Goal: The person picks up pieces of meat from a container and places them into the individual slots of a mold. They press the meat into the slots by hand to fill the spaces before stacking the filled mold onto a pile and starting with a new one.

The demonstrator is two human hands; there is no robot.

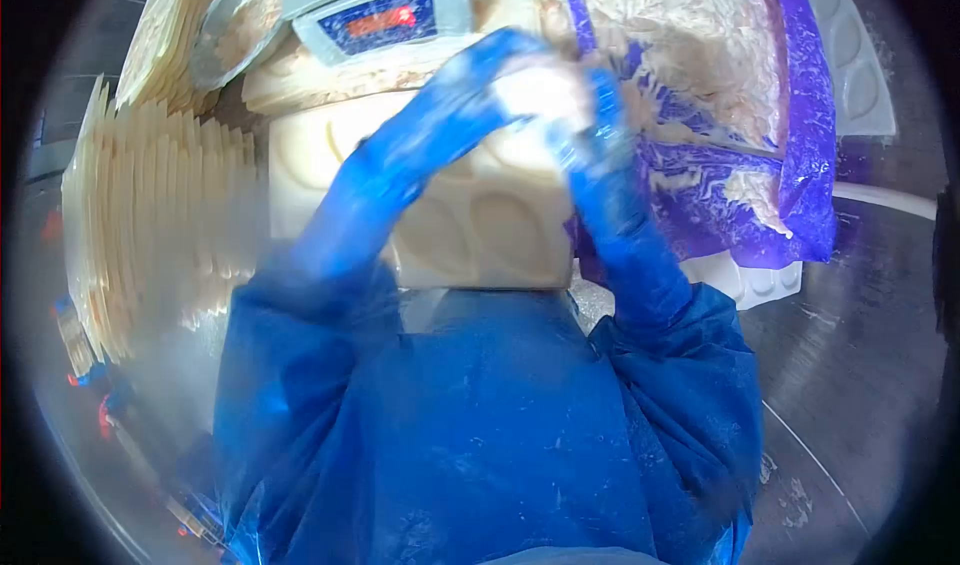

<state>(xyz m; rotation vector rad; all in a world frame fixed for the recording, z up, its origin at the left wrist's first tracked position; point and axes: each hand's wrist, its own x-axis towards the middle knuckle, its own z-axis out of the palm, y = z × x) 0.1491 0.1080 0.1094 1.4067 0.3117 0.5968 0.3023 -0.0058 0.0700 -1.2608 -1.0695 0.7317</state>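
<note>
My left hand [480, 75], in a blue glove, curves around a pale, soft-looking lump [543, 95] from the left. From the other side my right hand [600, 135], gloved the same way, closes on the same lump; motion blurs both sets of fingers. Beneath my hands lies a cream mould tray [480, 275] with large oval hollows. Just right of my hands, a heap of pale, shredded, meat-like stuff [700, 55] fills a container lined with purple plastic [808, 165].
A scale [380, 20] with a lit red display stands behind the tray, a round metal bowl [240, 25] beside it. Stacked cream trays [160, 225] rise on the left. Another moulded tray [850, 55] sits at the far right on the dark metal table [850, 365].
</note>
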